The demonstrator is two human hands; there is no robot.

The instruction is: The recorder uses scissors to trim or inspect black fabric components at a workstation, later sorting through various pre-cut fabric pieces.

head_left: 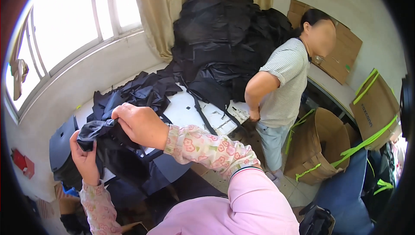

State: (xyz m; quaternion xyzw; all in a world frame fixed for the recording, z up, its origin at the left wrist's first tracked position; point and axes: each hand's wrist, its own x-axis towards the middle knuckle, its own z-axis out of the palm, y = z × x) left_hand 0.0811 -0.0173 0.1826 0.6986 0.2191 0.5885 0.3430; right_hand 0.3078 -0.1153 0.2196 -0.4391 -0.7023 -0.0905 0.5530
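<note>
Between my two hands a piece of black fabric point(119, 155) is held up over the near left side of the table, its lower part hanging down. My left hand point(87, 162) grips its left edge, thumb and fingers closed on the cloth. My right hand point(142, 127) pinches the upper edge, fingers bent around it. Both forearms wear floral sleeve covers. Just behind my hands lies a loose heap of black fabric point(147, 92) on the white tabletop point(177, 107). What kind of article the held fabric is, I cannot make out.
A large pile of black fabric pieces point(216, 40) rises at the back by the curtain point(153, 14). Another person point(285, 77) stands at the table's right side. Cardboard boxes point(317, 144) with green straps stand at the right. Dark flat panels point(62, 144) sit at the left.
</note>
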